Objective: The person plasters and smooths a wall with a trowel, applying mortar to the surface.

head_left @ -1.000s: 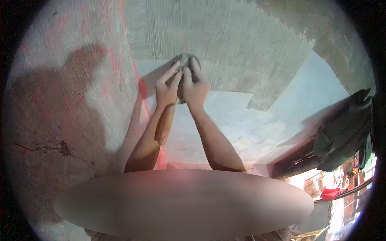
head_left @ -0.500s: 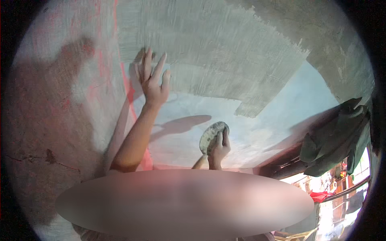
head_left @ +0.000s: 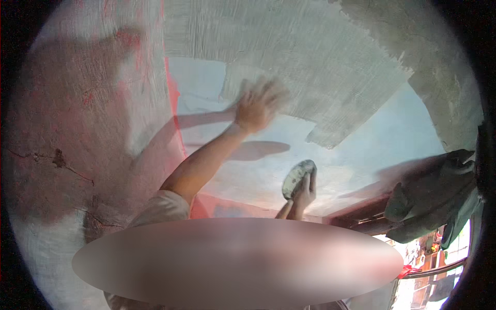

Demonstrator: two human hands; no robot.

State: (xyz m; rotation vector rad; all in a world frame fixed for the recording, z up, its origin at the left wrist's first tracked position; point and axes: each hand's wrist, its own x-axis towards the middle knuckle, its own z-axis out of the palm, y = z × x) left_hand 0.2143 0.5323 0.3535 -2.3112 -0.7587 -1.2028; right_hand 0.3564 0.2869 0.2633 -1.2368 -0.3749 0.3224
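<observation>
My left hand [head_left: 257,106] is raised against a light blue surface [head_left: 372,139], at the edge of a grey, streaky coating [head_left: 289,46]. Its fingers look stretched out and apart, though motion blurs them; I see nothing held in it. Lower and to the right, my right hand [head_left: 304,195] grips a round, pale dish-like piece [head_left: 293,181] with dark blotches, tilted on edge. The fingers lie over the dish's right side and partly hide it. A blurred oval covers the lower middle of the view.
A reddish, cracked wall [head_left: 62,129] meets the blue surface at the left along a red strip [head_left: 174,98]. Dark cloth [head_left: 429,201] hangs at the right, above a bright opening [head_left: 429,253] with a curved dark bar. A bare grey-brown band [head_left: 434,62] lies at the upper right.
My left hand has swept right across the coated surface and is now blurred. The dish and right hand appear further right. A blue patch beside the red strip is now uncovered.
</observation>
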